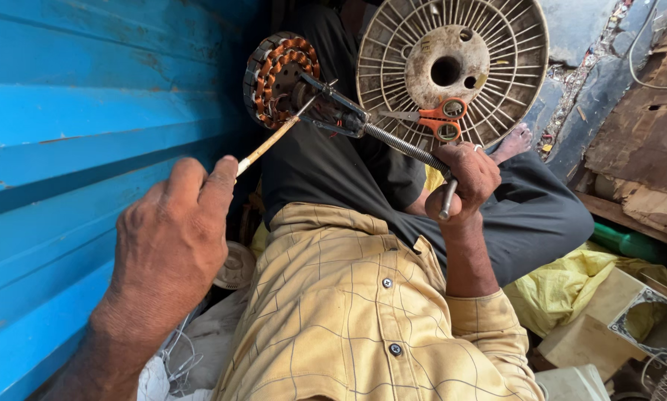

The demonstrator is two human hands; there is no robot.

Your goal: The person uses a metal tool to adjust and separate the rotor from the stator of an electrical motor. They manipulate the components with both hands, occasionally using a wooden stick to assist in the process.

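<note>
My left hand (171, 238) pinches a thin wooden stick (272, 139) whose far tip reaches the round motor stator (278, 74) with copper coils. The stator sits on a metal clamp tool (337, 111) with a long threaded rod (408, 148). My right hand (463, 182) is closed around the lower end of that rod, holding the stator up in front of me. Orange-handled scissors (437, 117) lie on a round beige fan grille (452, 63) behind the rod.
A blue corrugated metal wall (73, 148) fills the left side. My yellow checked shirt (356, 312) and dark trousers (541, 215) are below. A yellow plastic bag (571, 286), a green bottle (630, 243), a beige box (608, 327) and worn boards (645, 148) lie at right.
</note>
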